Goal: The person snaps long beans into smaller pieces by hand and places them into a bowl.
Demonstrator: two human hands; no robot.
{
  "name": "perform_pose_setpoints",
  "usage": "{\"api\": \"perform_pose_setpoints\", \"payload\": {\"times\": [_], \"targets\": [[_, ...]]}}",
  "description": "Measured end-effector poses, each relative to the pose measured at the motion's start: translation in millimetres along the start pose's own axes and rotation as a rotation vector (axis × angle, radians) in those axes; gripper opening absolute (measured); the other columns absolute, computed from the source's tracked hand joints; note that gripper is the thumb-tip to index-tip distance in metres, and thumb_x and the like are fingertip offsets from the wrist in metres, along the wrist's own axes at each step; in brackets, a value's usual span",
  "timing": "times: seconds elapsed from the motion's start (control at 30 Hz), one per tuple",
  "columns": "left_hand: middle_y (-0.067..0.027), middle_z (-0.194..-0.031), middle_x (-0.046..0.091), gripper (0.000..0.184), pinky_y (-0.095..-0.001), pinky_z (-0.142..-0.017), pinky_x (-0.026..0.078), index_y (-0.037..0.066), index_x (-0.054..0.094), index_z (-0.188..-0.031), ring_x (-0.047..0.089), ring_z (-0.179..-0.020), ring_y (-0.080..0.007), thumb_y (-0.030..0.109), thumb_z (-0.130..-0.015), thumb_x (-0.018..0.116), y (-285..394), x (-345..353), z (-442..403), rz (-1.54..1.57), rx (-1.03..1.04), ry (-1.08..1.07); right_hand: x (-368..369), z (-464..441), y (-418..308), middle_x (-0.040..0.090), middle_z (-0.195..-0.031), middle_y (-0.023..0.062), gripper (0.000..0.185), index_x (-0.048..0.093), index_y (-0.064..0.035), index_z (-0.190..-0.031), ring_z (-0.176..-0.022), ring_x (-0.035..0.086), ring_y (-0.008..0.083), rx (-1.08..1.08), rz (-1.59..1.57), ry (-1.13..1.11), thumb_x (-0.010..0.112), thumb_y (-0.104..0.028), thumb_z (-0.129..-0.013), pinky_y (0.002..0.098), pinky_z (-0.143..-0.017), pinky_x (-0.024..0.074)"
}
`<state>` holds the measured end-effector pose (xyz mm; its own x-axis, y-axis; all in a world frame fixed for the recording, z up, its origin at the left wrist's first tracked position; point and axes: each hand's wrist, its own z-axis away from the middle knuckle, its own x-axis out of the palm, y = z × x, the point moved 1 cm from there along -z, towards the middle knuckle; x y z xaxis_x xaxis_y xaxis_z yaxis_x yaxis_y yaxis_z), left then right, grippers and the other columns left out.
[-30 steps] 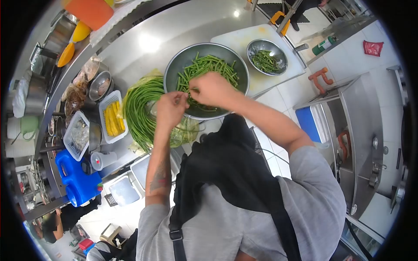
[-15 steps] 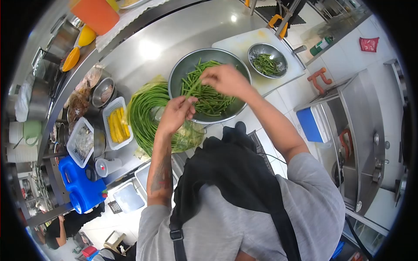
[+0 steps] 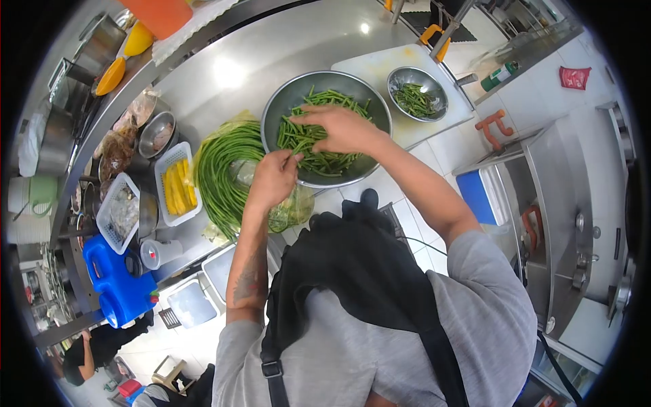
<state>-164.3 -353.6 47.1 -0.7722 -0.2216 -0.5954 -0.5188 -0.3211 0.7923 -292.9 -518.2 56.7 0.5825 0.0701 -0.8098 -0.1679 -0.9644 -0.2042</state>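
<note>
A large steel bowl [image 3: 271, 129] holds many short pieces of green beans [image 3: 339, 163]. Over it my right hand [image 3: 339, 129] is spread, thumb apart from the fingers, palm down above the cut pieces. At the bowl's near left rim, my left hand [image 3: 276, 178] has its fingers pinched together; what lies between them is too small to name. A coil of long green beans [image 3: 220, 183] rests on a yellowish plastic bag [image 3: 291, 211] just left of the bowl. Further right, a small steel bowl [image 3: 439, 91] with more short green pieces stands on a white cutting board [image 3: 359, 62].
On the left are a white basket of yellow food [image 3: 194, 211], another basket [image 3: 107, 216], a small metal bowl [image 3: 150, 136], a white lidded tub [image 3: 166, 251] and a blue jug [image 3: 115, 281]. Co-workers appear at lower left. A blue-and-white cooler [image 3: 480, 197] is at right.
My right hand has opened out from a pinch and spread over the cut beans. My left hand stays by the rim, its fingers drawn closer together.
</note>
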Motion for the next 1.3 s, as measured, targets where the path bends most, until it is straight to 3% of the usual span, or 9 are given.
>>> {"api": "perform_pose_setpoints", "payload": {"times": [0.07,0.37,0.63,0.73,0.8,0.93,1.03,1.2,1.3], "targets": [[-0.0012,-0.061,0.055,0.027,-0.0284,-0.052,0.040,0.000,0.070,-0.095,0.049,-0.054,-0.0095,0.022,-0.101,0.056,-3,-2,0,0.043,0.032,-0.038,-18,-11,-9,0.074,-0.105,0.0140,0.025,0.077,-0.0139,-0.106,-0.096,0.071,0.0291,0.176,-0.546,-0.549,0.075,-0.022,-0.083,0.0407,-0.086,0.0550],[0.0061,-0.061,0.045,0.031,-0.0226,-0.050,0.030,0.001,0.071,-0.102,0.038,-0.055,-0.0025,0.023,-0.105,0.050,1,-2,5,0.270,-0.006,-0.086,-20,-9,19,0.074,-0.096,0.0147,0.022,0.076,-0.0071,-0.101,-0.086,0.072,0.0301,0.186,-0.604,-0.476,0.072,-0.022,-0.086,0.0385,-0.079,0.0557],[-0.0278,-0.084,0.067,0.027,-0.0494,-0.075,0.051,-0.001,0.071,-0.089,0.065,-0.083,-0.0466,0.020,-0.095,0.056,-2,27,-2,-0.258,-0.014,0.270,37,14,-5,0.068,-0.074,0.0233,0.012,0.071,0.0018,-0.075,-0.072,0.071,0.0383,0.123,0.044,-0.241,0.065,-0.009,-0.073,0.0446,-0.064,0.0585],[-0.0272,-0.084,0.067,0.027,-0.0490,-0.073,0.051,-0.001,0.072,-0.089,0.066,-0.082,-0.0455,0.020,-0.095,0.057,-4,22,-1,-0.130,0.001,0.237,33,15,16,0.071,-0.083,0.0231,0.015,0.074,-0.0006,-0.084,-0.080,0.072,0.0378,0.218,0.055,-0.406,0.066,-0.008,-0.075,0.0458,-0.071,0.0592],[-0.0244,-0.080,0.067,0.027,-0.0458,-0.070,0.051,-0.002,0.071,-0.091,0.067,-0.077,-0.0400,0.020,-0.096,0.057,-14,22,-5,-0.085,0.040,0.221,14,14,18,0.072,-0.102,0.0206,0.030,0.075,-0.0057,-0.105,-0.093,0.070,0.0358,0.053,-0.112,-0.057,0.071,-0.012,-0.076,0.0465,-0.088,0.0549],[-0.0108,-0.068,0.062,0.029,-0.0334,-0.060,0.045,-0.003,0.071,-0.096,0.059,-0.062,-0.0170,0.020,-0.100,0.056,6,16,-3,0.120,-0.092,-0.020,-15,4,1,0.074,-0.099,0.0162,0.026,0.076,-0.0106,-0.106,-0.092,0.071,0.0322,0.187,-0.619,-0.547,0.073,-0.016,-0.081,0.0416,-0.085,0.0545],[-0.0042,-0.067,0.055,0.029,-0.0280,-0.057,0.040,-0.003,0.071,-0.098,0.047,-0.062,-0.0080,0.021,-0.102,0.055,1,9,2,0.217,-0.122,-0.062,-7,10,27,0.074,-0.099,0.0150,0.025,0.076,-0.0116,-0.107,-0.088,0.071,0.0322,0.191,-0.512,-0.458,0.073,-0.017,-0.083,0.0417,-0.080,0.0544],[-0.0104,-0.073,0.065,0.026,-0.0321,-0.062,0.047,-0.002,0.071,-0.095,0.059,-0.065,-0.0171,0.017,-0.100,0.055,6,14,6,0.126,-0.077,-0.038,-5,23,14,0.074,-0.093,0.0141,0.020,0.075,-0.0060,-0.100,-0.086,0.071,0.0315,0.224,-0.736,-0.427,0.070,-0.016,-0.084,0.0413,-0.076,0.0562],[-0.0165,-0.080,0.070,0.025,-0.0368,-0.069,0.051,-0.002,0.072,-0.094,0.068,-0.073,-0.0270,0.015,-0.098,0.054,7,33,-3,-0.175,-0.034,0.088,20,32,-33,0.068,-0.080,0.0207,0.015,0.070,0.0010,-0.082,-0.086,0.071,0.0334,0.170,-0.071,-0.263,0.066,-0.010,-0.073,0.0439,-0.075,0.0571]]}}
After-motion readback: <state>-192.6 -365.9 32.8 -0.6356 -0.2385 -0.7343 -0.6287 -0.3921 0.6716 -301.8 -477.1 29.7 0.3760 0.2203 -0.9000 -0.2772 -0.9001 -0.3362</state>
